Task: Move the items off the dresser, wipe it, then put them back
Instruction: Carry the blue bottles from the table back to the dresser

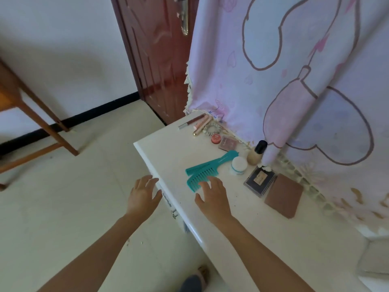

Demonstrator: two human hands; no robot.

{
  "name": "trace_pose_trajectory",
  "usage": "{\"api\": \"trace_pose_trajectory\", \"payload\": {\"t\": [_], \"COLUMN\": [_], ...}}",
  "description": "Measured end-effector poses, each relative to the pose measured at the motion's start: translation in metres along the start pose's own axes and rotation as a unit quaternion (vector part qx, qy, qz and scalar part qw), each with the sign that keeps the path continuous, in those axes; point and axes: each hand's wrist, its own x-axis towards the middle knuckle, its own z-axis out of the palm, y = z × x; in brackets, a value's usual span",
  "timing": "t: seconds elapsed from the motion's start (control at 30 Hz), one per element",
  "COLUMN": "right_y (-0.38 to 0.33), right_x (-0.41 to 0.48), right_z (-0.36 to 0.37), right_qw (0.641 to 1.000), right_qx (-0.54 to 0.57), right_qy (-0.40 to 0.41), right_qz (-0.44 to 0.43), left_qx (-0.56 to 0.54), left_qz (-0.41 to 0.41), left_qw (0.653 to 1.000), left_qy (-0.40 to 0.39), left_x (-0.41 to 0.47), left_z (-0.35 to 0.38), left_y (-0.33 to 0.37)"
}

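The fingers [213, 181] of my right hand [212, 197] are spread and hold nothing, just over the near end of the teal combs [202, 173]. My left hand [143, 194] is open too, at the front edge of the bench [168, 152]. Beyond the combs stand a white jar [239, 164] and a bottle [255, 153].

2 teal combs [200, 179] overlapping on white dresser [168, 152]; small cosmetics [239, 164] in a row along its back

Combs [203, 175] on dresser [168, 152] nr front edge; jar [239, 165] just R (bottle [255, 153] behind it).
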Motion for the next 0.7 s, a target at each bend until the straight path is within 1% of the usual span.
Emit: {"api": "trace_pose_trajectory", "payload": {"t": [0.1, 0.2, 0.3, 0.37, 0.43, 0.53, 0.63, 0.7], "right_y": [-0.027, -0.066, -0.117, -0.155, -0.196, -0.264, -0.339, -0.392], "right_x": [0.009, 0.013, 0.013, 0.009, 0.001, -0.017, -0.030, -0.039], "right_z": [-0.008, -0.014, -0.016, -0.013, -0.005, 0.017, 0.042, 0.051], "right_qw": [0.999, 0.999, 0.997, 0.995, 0.994, 0.992, 0.981, 0.970], "right_qx": [0.034, 0.024, -0.010, -0.015, 0.004, 0.012, 0.023, 0.015], "right_qy": [-0.009, -0.009, -0.014, 0.000, 0.019, 0.016, 0.005, -0.018], "right_qz": [-0.009, -0.035, -0.075, -0.098, -0.106, -0.125, -0.193, -0.242], "left_qx": [-0.031, -0.058, -0.062, -0.049, -0.039, -0.026, -0.008, -0.009], "left_qz": [-0.009, -0.015, -0.026, -0.029, -0.031, -0.053, -0.094, -0.130], "left_qw": [0.999, 0.996, 0.991, 0.990, 0.989, 0.984, 0.973, 0.964], "left_qy": [0.035, 0.072, 0.112, 0.125, 0.138, 0.169, 0.209, 0.233], "left_x": [0.002, -0.003, -0.020, -0.039, -0.061, -0.103, -0.148, -0.181], "left_z": [-0.020, -0.050, -0.089, -0.117, -0.146, -0.190, -0.235, -0.264], "left_y": [-0.008, -0.025, -0.057, -0.087, -0.122, -0.182, -0.241, -0.277]}}
